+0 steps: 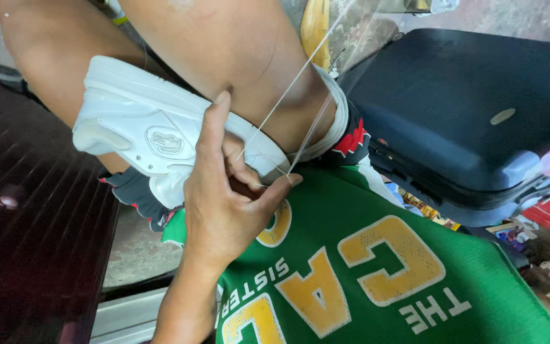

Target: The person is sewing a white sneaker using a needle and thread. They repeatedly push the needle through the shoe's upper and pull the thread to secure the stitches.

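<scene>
My left hand [221,204] grips a white sneaker [141,124] by its sole edge, pressing it against my bare legs [237,44]. One finger stretches up along the shoe, and the others curl at its edge. Two thin white threads [300,73] run taut from the shoe near my fingertips up to the upper right and out of the picture. I cannot tell whether my fingers pinch the thread. My right hand is not in view. My green shirt [377,274] with yellow letters fills the lower right.
A dark blue hard suitcase [466,95] lies to the right, with small colourful clutter [517,232] below it. A dark ribbed surface [33,210] lies on the left. A yellow object [313,25] shows at the top behind my leg.
</scene>
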